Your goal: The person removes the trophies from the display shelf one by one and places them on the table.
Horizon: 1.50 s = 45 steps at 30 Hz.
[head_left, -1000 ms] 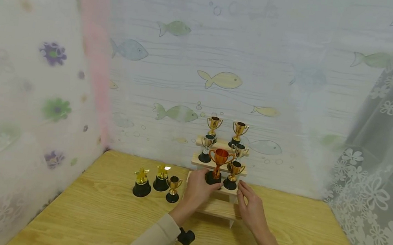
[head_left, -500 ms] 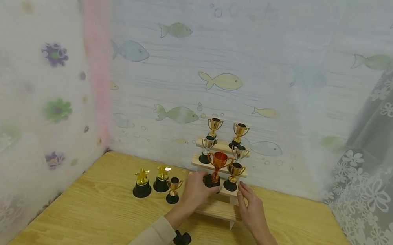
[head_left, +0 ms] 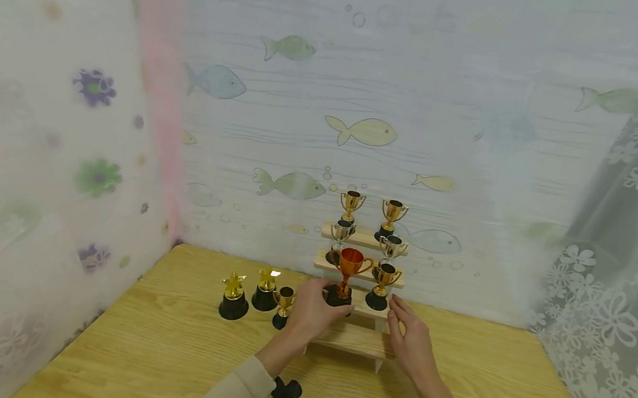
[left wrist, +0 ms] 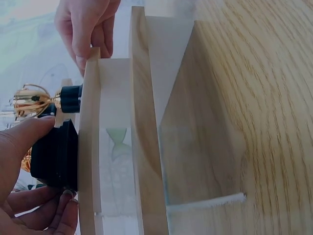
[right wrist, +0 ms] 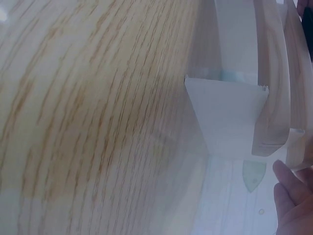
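My left hand (head_left: pixel 310 309) grips the black base of an orange-bronze trophy cup (head_left: pixel 350 263) between thumb and fingers. In the left wrist view its square black base (left wrist: pixel 55 156) sits against the edge of a wooden shelf (left wrist: pixel 89 147). Right of it on the same step stands a small gold trophy cup (head_left: pixel 383 279). My right hand (head_left: pixel 412 331) touches the right end of that step with its fingertips, fingers fairly straight; the right wrist view shows these fingers (right wrist: pixel 288 183) beside the shelf end. Silver cups (head_left: pixel 392 248) and gold cups (head_left: pixel 394 211) occupy the two higher steps.
The stepped stand's lowest wooden step (head_left: pixel 354 339) faces me, on white side supports. Left on the wooden table (head_left: pixel 167 338) stand two gold star trophies (head_left: pixel 234 288) and a small gold cup (head_left: pixel 285 301), partly behind my left hand. Printed curtains (head_left: pixel 280 125) hang behind and at both sides.
My left hand has shifted slightly left along the step, and the orange-bronze cup has moved with it, farther from the small gold cup. The right hand stays at the step's end.
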Tool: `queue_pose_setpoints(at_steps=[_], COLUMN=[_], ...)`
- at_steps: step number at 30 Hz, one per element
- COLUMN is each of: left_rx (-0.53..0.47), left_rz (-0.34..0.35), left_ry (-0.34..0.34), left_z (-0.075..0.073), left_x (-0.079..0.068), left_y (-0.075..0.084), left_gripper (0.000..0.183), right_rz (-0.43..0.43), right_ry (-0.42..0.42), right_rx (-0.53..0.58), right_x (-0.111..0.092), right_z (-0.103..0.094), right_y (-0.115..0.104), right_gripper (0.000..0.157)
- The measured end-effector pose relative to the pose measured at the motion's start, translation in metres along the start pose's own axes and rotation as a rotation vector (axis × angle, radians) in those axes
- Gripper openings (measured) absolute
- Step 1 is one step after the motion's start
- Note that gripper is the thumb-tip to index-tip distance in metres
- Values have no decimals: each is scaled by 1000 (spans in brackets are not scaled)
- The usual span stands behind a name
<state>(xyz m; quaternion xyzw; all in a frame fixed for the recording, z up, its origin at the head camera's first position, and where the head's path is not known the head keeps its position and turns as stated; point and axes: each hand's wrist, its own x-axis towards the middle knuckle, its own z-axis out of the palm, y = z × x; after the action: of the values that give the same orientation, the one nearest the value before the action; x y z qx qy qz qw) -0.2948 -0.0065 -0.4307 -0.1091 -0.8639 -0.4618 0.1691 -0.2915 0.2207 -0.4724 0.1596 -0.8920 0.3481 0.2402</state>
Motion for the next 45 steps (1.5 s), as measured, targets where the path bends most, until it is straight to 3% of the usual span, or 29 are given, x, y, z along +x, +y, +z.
queue_pose_setpoints(at_steps=[5,14,21,32,45], left_rx=[27,53,42,36,46], left_rz=[12,-21,27,25,30], left_ry=[11,-5,-2,-2,44], left_z=[-6,-12,-20,-36,-57], left_x=[-3,-7,-11,-21,-31], left_y=[-1,-5,-8,-15,-27], left_gripper=[46,62,52,40,49], right_rz=[3,2,8,6,-1], right_ry=[1,6,0,1,10], right_rx=[7,3,11,13,13], right_x=[0,0,0,0,0], right_z=[0,0,1,1,0], right_y=[0,0,0,-1,-1], right_gripper=[37,37,38,37,36])
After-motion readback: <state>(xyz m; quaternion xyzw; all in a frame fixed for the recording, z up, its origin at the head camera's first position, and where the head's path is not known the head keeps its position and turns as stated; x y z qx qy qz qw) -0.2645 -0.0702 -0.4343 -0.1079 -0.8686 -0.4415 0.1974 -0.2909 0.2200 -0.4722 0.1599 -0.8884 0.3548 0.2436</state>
